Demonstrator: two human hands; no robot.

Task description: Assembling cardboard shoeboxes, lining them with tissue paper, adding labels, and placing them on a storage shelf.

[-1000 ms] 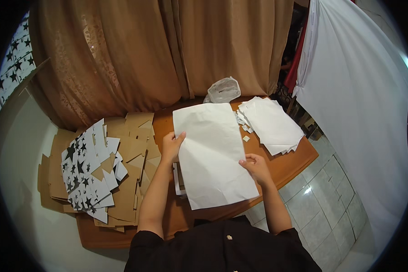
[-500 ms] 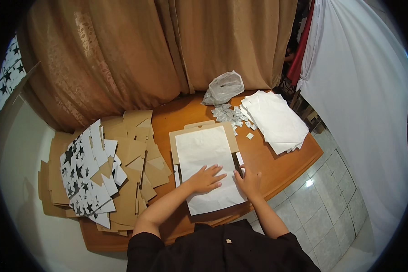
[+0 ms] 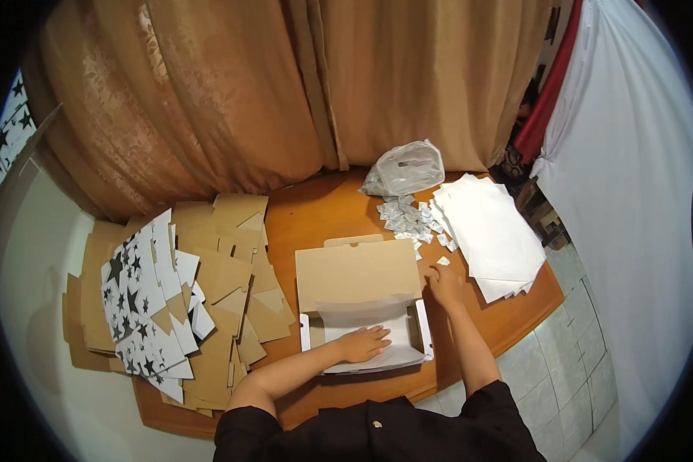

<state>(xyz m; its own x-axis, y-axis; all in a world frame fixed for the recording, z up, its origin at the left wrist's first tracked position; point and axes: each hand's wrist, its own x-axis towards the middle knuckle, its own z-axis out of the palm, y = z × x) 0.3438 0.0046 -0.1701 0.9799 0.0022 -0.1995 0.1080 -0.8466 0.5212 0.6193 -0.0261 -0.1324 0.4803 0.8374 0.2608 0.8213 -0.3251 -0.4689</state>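
My left hand [image 3: 365, 344] lies flat with fingers spread on a sheet of white paper [image 3: 362, 312], pressing it down into an open cardboard box [image 3: 358, 273]. The box's brown lid stands folded back on the far side, and its side walls show white. My right hand [image 3: 446, 289] is off the box, above the table to its right, with its fingers extended and somewhat blurred. Just beyond those fingertips lies a small white sachet [image 3: 443, 261], apart from a heap of similar sachets [image 3: 405, 218]. I see nothing held in the right hand.
A stack of white paper sheets [image 3: 489, 235] lies at the far right of the wooden table [image 3: 308, 208]. Behind the sachets sits a clear plastic bag [image 3: 410, 168]. Flat cardboard box blanks [image 3: 227, 285], some star-printed, pile up on the left. Brown curtains [image 3: 231, 92] hang behind.
The paper, flat over the box before, now sags into it under my left hand. My right hand has left the box's right side and moved farther out toward the sachets. The view has shifted slightly.
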